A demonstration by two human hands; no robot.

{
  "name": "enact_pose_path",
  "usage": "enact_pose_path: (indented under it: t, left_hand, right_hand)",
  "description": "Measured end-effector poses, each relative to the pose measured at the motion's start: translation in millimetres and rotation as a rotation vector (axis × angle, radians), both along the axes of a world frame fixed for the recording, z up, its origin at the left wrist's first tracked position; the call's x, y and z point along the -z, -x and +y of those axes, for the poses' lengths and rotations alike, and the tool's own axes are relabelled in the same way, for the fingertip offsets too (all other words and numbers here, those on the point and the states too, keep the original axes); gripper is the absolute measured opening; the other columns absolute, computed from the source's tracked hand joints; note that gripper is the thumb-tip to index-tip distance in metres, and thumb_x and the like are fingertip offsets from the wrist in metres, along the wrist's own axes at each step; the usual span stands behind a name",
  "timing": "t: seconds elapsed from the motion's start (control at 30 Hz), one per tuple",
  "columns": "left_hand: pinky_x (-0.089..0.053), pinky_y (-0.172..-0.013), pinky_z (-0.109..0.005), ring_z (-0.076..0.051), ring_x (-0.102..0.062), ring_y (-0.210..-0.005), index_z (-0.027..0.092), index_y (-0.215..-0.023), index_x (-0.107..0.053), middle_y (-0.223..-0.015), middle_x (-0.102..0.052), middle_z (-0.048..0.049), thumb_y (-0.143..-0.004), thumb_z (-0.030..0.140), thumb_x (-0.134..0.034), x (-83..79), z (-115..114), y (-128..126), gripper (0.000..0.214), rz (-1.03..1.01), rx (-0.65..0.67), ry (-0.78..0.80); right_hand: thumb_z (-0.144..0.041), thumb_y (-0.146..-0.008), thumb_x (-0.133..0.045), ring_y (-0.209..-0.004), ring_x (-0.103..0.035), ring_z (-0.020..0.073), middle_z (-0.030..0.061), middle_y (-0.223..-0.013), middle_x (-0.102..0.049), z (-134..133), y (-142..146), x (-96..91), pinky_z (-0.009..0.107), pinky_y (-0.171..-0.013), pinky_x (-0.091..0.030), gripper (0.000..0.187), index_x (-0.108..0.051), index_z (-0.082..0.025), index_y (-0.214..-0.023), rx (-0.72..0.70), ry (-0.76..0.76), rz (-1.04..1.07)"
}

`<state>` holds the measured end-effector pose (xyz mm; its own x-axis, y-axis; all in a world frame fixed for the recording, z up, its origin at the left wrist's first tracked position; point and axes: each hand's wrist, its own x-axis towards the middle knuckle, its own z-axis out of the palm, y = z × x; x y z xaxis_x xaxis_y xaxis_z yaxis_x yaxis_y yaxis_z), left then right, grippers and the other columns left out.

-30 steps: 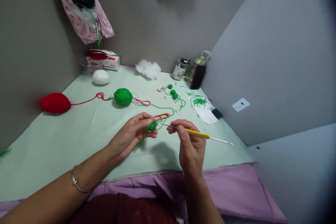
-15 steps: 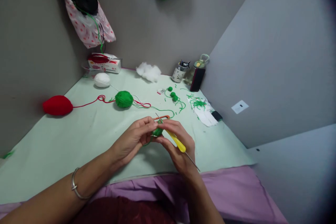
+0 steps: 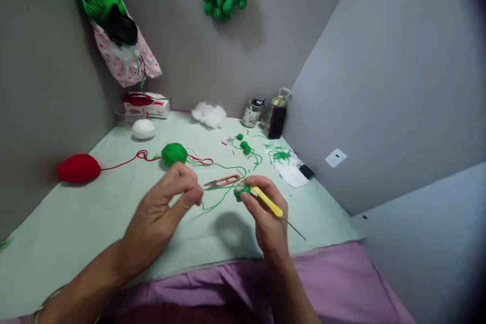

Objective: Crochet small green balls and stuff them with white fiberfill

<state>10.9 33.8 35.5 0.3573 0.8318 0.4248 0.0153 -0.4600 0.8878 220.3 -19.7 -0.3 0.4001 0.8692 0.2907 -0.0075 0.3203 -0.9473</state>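
Observation:
My right hand (image 3: 271,217) is closed around a yellow-handled crochet hook (image 3: 270,203) and pinches a small round green crochet piece (image 3: 240,193) with white showing at its top. To the left, my left hand (image 3: 161,212) is raised with thumb and forefinger pinched on a green yarn strand (image 3: 218,188), which runs across to the piece. Behind the strand, orange thread snips (image 3: 228,180) lie on the table. A green yarn ball (image 3: 174,154) rests just beyond my left hand, its strand trailing to the right.
A red yarn skein (image 3: 79,168) and a white yarn ball (image 3: 143,129) lie at the left. White stuffing (image 3: 208,115), a canister (image 3: 251,114) and a phone (image 3: 277,122) are at the back. Green yarn scraps (image 3: 279,155) lie on white paper at the right.
My left hand has moved away from the crochet piece to the left, drawing yarn out. My right hand keeps the piece and hook, and the snips now show fully.

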Motion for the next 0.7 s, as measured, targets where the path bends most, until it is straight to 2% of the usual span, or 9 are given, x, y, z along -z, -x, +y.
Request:
enact_pose_path:
  t: [0.1, 0.17, 0.23, 0.33, 0.4, 0.5, 0.57, 0.63, 0.7]
  left_hand:
    - [-0.053, -0.092, -0.026, -0.021, -0.060, -0.108, 0.020, -0.068, -0.065, -0.113, -0.068, -0.0052, -0.098, 0.026, -0.061, -10.2, -2.6, 3.9, 0.031, -0.271, 0.125, 0.137]
    - [-0.060, -0.082, -0.027, -0.019, -0.066, -0.093, 0.019, -0.064, -0.060, -0.096, -0.070, -0.0052, -0.099, 0.029, -0.060, -17.7, -6.0, -1.1, 0.036, -0.442, 0.395, 0.417]
    - [-0.062, -0.071, -0.026, -0.017, -0.066, -0.073, 0.019, -0.064, -0.058, -0.065, -0.059, -0.0002, -0.097, 0.028, -0.063, -26.8, -9.3, -9.6, 0.035, -0.593, 0.572, 0.653]
    - [-0.063, -0.066, -0.021, -0.011, -0.061, -0.057, 0.018, -0.079, -0.068, -0.052, -0.045, 0.0066, -0.096, 0.032, -0.068, -41.9, -10.7, -21.5, 0.022, -0.812, 0.531, 0.832]
    - [-0.066, -0.074, -0.027, -0.009, -0.057, -0.051, 0.017, -0.100, -0.074, -0.052, -0.043, 0.0081, -0.102, 0.046, -0.059, -48.6, -7.8, -26.1, 0.032, -0.911, 0.421, 0.806]
    - [-0.061, -0.101, -0.042, -0.014, -0.068, -0.065, 0.022, -0.107, -0.076, -0.059, -0.051, 0.0047, -0.106, 0.054, -0.043, -44.1, 0.9, -29.1, 0.046, -0.910, 0.232, 0.452]
    - [-0.045, -0.119, -0.048, -0.022, -0.074, -0.099, 0.023, -0.084, -0.075, -0.072, -0.063, -0.0004, -0.104, 0.054, -0.048, -30.0, 7.3, -30.4, 0.046, -0.770, 0.080, -0.042]
    - [-0.018, -0.131, -0.052, -0.028, -0.063, -0.130, 0.023, -0.076, -0.073, -0.092, -0.073, -0.0038, -0.103, 0.044, -0.056, -11.7, 12.3, -31.6, 0.038, -0.329, -0.009, -0.517]
    - [-0.007, -0.131, -0.055, -0.032, -0.047, -0.147, 0.022, -0.075, -0.071, -0.117, -0.075, -0.0076, -0.097, 0.032, -0.065, 4.7, 15.1, -33.0, 0.025, 0.065, -0.086, -0.745]
  right_hand:
    - [-0.028, -0.080, -0.085, -0.084, -0.063, 0.0144, 0.0003, -0.097, -0.069, 0.9, 3.1, 1.7, 0.026, -0.073, -0.053, 0.019, -0.073, -0.026, -0.095, -0.018, -0.021, 0.054]
    - [-0.027, -0.081, -0.085, -0.089, -0.064, 0.0154, 0.0007, -0.097, -0.070, 1.4, 7.4, 2.2, 0.026, -0.073, -0.053, 0.016, -0.073, -0.026, -0.092, -0.036, -0.075, 0.070]
    - [-0.026, -0.083, -0.083, -0.091, -0.064, 0.0157, 0.0009, -0.096, -0.070, 1.5, 12.6, 3.0, 0.026, -0.073, -0.052, 0.012, -0.074, -0.026, -0.091, -0.057, -0.123, 0.077]
    - [-0.026, -0.086, -0.081, -0.089, -0.064, 0.0153, 0.0010, -0.095, -0.070, 1.7, 18.9, 4.3, 0.026, -0.073, -0.052, 0.009, -0.074, -0.025, -0.092, -0.062, -0.140, 0.106]
    - [-0.027, -0.086, -0.080, -0.088, -0.064, 0.0151, 0.0011, -0.095, -0.070, 2.1, 21.2, 3.9, 0.027, -0.073, -0.052, 0.010, -0.073, -0.025, -0.092, -0.052, -0.134, 0.158]
    - [-0.027, -0.086, -0.080, -0.089, -0.066, 0.0168, 0.0016, -0.093, -0.069, 2.5, 23.0, -0.1, 0.030, -0.073, -0.053, 0.010, -0.071, -0.023, -0.090, -0.025, -0.144, 0.258]
    - [-0.027, -0.086, -0.079, -0.087, -0.067, 0.0176, 0.0018, -0.091, -0.069, 2.0, 24.6, -4.1, 0.030, -0.071, -0.054, 0.010, -0.070, -0.023, -0.088, -0.018, -0.163, 0.304]
    - [-0.027, -0.086, -0.078, -0.084, -0.067, 0.0172, 0.0018, -0.090, -0.070, 1.2, 26.7, -7.4, 0.030, -0.069, -0.054, 0.009, -0.070, -0.023, -0.088, -0.021, -0.178, 0.333]
    - [-0.027, -0.087, -0.077, -0.084, -0.067, 0.0170, 0.0017, -0.091, -0.070, 0.8, 29.3, -9.2, 0.031, -0.070, -0.054, 0.009, -0.069, -0.023, -0.088, -0.009, -0.186, 0.345]
